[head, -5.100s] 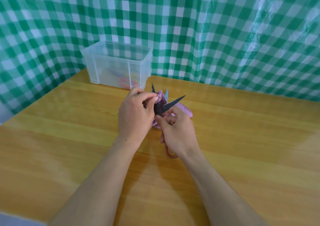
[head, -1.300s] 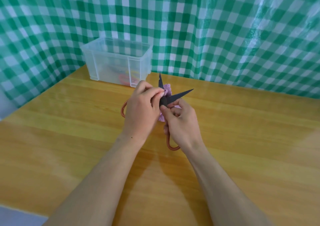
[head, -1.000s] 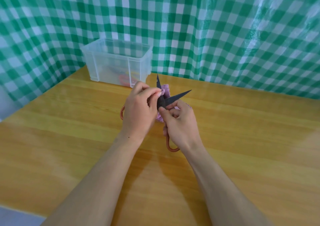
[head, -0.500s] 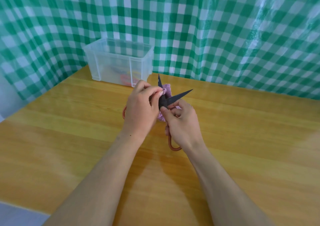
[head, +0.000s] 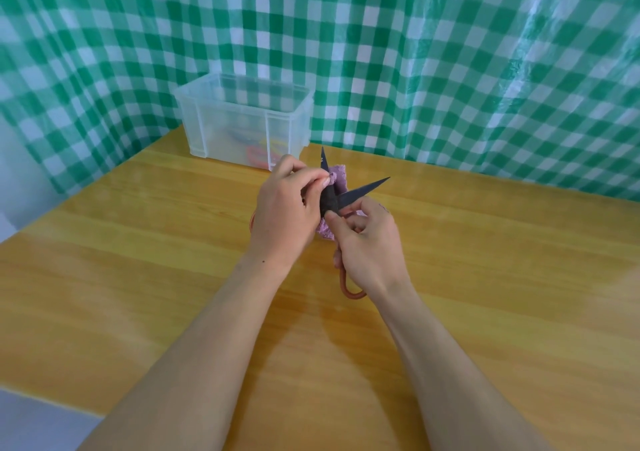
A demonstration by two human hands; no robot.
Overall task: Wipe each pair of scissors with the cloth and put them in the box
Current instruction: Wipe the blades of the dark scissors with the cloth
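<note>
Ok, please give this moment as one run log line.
step: wipe scissors | left hand: pinches cloth on blade | right hand: holds scissors, blades open | box: this pair not yet in

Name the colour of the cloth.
Lilac: the cloth shows best in the head view, bunched behind the scissors.

My left hand (head: 287,208) pinches the purple cloth (head: 341,177) against one dark blade of the open scissors (head: 362,192), which my right hand (head: 369,242) grips by an orange handle. The blades point to twelve and two o'clock. At eleven o'clock from my hands, the clear box (head: 221,121) stands on the wooden table (head: 138,260), with coloured handles showing through its wall.
</note>
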